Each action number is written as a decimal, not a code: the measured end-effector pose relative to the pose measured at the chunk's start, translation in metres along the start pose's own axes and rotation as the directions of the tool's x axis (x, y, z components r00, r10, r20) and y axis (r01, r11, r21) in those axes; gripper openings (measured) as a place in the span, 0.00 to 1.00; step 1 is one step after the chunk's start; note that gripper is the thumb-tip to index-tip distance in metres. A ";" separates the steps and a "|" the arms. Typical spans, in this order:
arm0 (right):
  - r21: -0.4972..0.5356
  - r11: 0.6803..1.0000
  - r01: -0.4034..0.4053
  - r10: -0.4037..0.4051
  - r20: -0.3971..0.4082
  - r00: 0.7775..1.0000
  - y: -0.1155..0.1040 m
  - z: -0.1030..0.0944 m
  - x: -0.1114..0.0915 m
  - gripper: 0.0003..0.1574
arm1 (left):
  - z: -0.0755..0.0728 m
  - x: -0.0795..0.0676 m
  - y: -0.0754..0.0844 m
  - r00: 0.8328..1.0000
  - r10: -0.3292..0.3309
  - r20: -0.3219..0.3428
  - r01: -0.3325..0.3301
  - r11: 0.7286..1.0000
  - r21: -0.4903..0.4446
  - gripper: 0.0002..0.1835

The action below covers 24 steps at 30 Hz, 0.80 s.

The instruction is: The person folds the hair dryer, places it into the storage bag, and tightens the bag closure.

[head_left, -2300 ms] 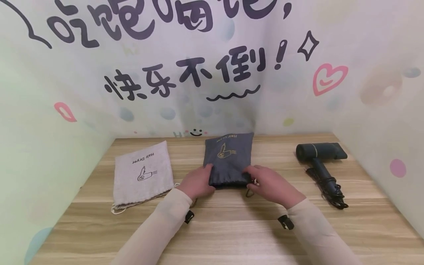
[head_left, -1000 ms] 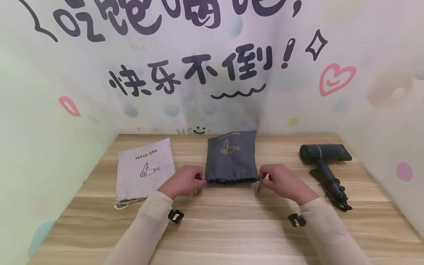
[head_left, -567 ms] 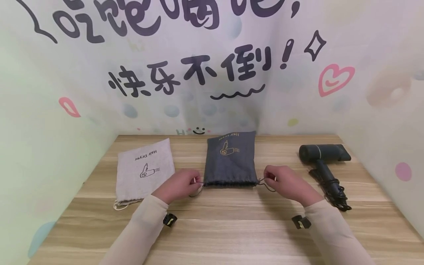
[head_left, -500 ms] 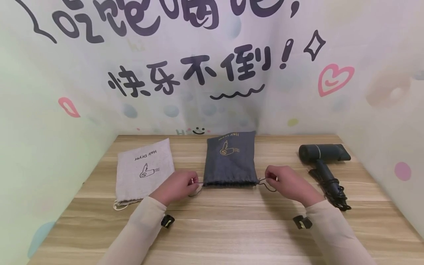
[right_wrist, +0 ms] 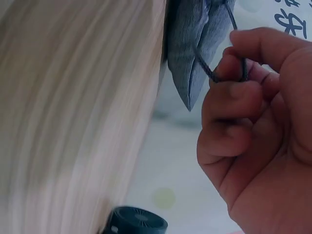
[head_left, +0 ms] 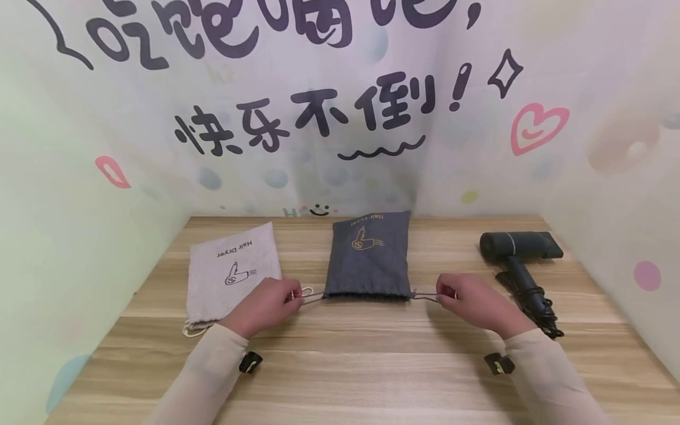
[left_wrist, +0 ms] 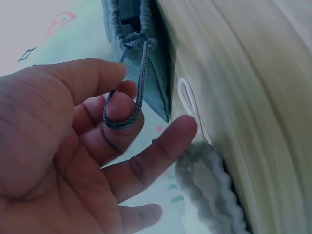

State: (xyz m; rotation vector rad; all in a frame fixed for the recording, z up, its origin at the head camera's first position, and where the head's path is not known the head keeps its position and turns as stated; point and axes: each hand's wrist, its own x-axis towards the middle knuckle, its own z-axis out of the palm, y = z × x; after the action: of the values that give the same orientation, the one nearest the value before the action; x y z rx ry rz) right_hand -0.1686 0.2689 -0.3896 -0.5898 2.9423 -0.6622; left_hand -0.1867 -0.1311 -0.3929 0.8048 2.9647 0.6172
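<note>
A dark grey drawstring pouch (head_left: 368,265) with a gold hair dryer print lies mid-table, its gathered mouth towards me. My left hand (head_left: 268,304) holds the loop of the left drawstring (left_wrist: 143,87), hooked over curled fingers with the thumb beside it. The ring and little fingers stretch out loosely in the left wrist view. On the other side, my right hand (head_left: 480,301) grips the right drawstring (right_wrist: 206,66) in curled fingers. Both cords run nearly straight out from the mouth corners. Inside the mouth something dark shows in the left wrist view.
A pale pouch (head_left: 207,289) with the same kind of print lies on the left, partly behind my left hand. A black hair dryer (head_left: 517,265) with its cable wrapped round the handle lies on the right. A printed cloth backdrop (head_left: 313,177) rises behind the wooden table (head_left: 366,372).
My hands have gone from the pouch's sides to its drawstrings, then spread apart, drawing more cord out on both sides. The pouches and hair dryer lie where they were.
</note>
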 end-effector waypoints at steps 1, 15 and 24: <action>-0.007 1.000 -0.004 0.004 0.004 1.000 0.001 -0.001 -0.001 0.07 | -0.001 -0.001 -0.001 1.000 0.001 -0.009 -0.001 1.000 0.005 0.08; -0.219 0.974 -0.059 0.032 -0.128 0.991 0.005 -0.008 -0.010 0.06 | -0.015 -0.012 -0.011 0.979 0.091 -0.181 -0.034 0.954 0.297 0.10; -0.313 0.941 -0.130 0.058 -0.228 0.972 0.011 -0.012 -0.019 0.12 | -0.018 -0.020 -0.031 0.963 0.086 -0.255 -0.007 0.956 0.293 0.11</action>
State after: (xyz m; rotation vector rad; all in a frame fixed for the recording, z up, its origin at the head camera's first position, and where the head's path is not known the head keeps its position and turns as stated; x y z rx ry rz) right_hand -0.1569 0.2900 -0.3834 -0.4151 3.2900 -0.2406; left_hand -0.1862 -0.1723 -0.3904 0.8747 3.3463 0.3133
